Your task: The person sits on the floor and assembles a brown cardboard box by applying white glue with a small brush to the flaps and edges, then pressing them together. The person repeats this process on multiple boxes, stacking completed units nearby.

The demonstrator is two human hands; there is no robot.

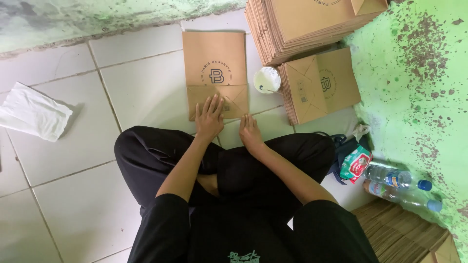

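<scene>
Currently, head view only: seated cross-legged on the white tiled floor, facing a flat brown paper bag laid printed side up, bottom flap folded over toward the body. Left hand pressed flat on the folded flap, fingers spread, grip open and holding nothing. Right hand resting palm down just beside the flap's near right corner, fingers loosely extended, grip likewise open and empty. Bag positioned directly ahead of the knees, between both hands and the far wall. To the right of the bag: a white round container, touching or nearly touching a short stack of folded bags; behind that, a taller stack of flat bags at the top edge. Further right, against the green flaking wall: a small snack packet and two clear plastic bottles with blue caps. More brown paper stock at bottom right. White crumpled cloth or paper lying well apart on the left. Probable faults from this position: uneven pressure from one hand only, causing a skewed crease; flap springing back if released early; white container knocked over by a sideways sweep of the right hand, soiling nearby stacks; bag sliding on the smooth tile under push.
</scene>
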